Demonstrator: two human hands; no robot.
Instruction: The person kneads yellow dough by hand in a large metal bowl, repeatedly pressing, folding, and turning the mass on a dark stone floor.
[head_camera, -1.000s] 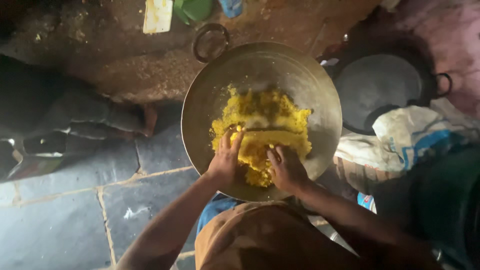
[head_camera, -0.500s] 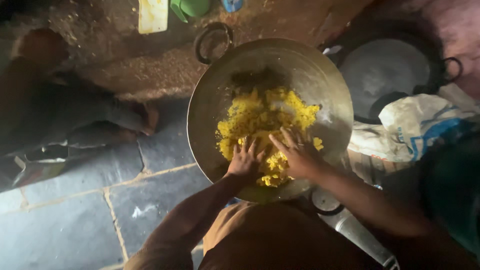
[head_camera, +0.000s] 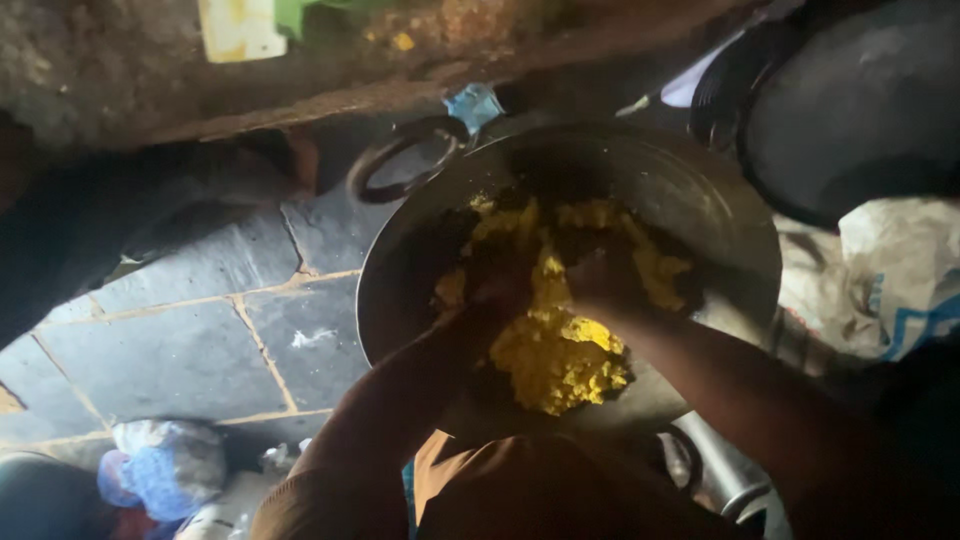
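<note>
In the middle of the view: a wide metal pan sits on a dark stone floor, holding a heap of crumbly yellow food.
Left hand: pressed into the food at the pan's middle; dim light hides whether its fingers are spread or curled.
Right hand: in the food just right of the left; finger state cannot be told either.
Changed: half a second ago both hands worked at the near side of the heap with fingers showing; now they lie farther in, so the mixing seems to be carrying on across the pan.
Hard to see: a dark lid far right is cut off, and a white sack lies below it.
</note>
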